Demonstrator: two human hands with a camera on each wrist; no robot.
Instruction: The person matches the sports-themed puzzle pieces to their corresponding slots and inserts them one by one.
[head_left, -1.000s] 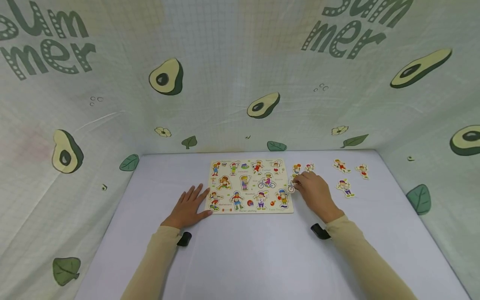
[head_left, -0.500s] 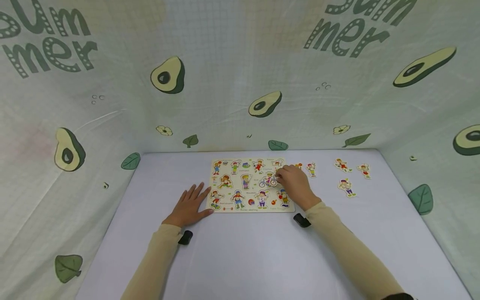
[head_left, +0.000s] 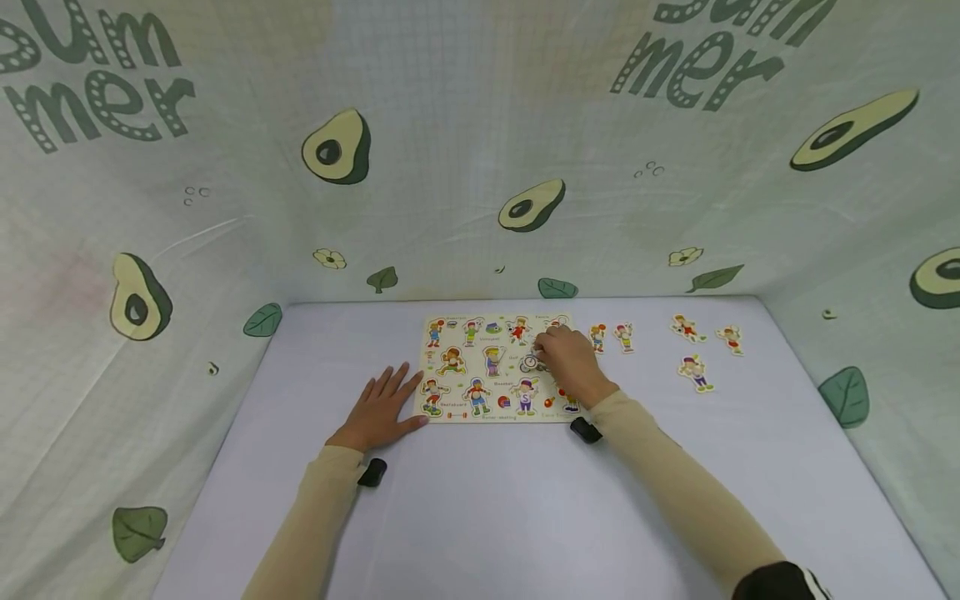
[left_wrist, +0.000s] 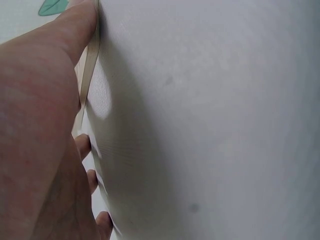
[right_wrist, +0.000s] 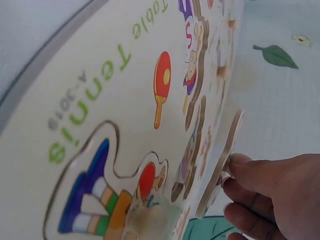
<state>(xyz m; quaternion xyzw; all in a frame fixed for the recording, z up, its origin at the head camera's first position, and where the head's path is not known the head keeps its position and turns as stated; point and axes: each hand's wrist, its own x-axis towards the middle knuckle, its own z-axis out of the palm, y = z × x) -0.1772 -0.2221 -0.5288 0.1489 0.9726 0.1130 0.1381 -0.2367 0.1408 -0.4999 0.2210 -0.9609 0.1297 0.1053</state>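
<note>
A wooden puzzle board (head_left: 461,418) printed with sports figures lies flat on the table, several figure pieces set in it. My left hand (head_left: 378,412) is spread flat, its thumb and fingertips at the board's left edge. Over the board's right half, my right hand (head_left: 573,362) pinches a wooden puzzle piece (right_wrist: 221,162) between thumb and fingers. That piece appears edge-on in the right wrist view, raised from the board's face. In the head view the hand partly covers a bicycle figure (head_left: 531,363). Close to the right wrist camera is a table tennis figure piece (right_wrist: 107,202) in its outline.
Several loose figure pieces lie right of the board, among them a ball player (head_left: 597,337), a running figure (head_left: 687,328) and a figure in purple trousers (head_left: 696,373). A cloth printed with avocados (head_left: 531,206) hangs behind the white table (head_left: 480,500).
My right hand has moved left from beside the board to above its right half, carrying the bicycle puzzle piece. My left hand stays at the board's left edge.
</note>
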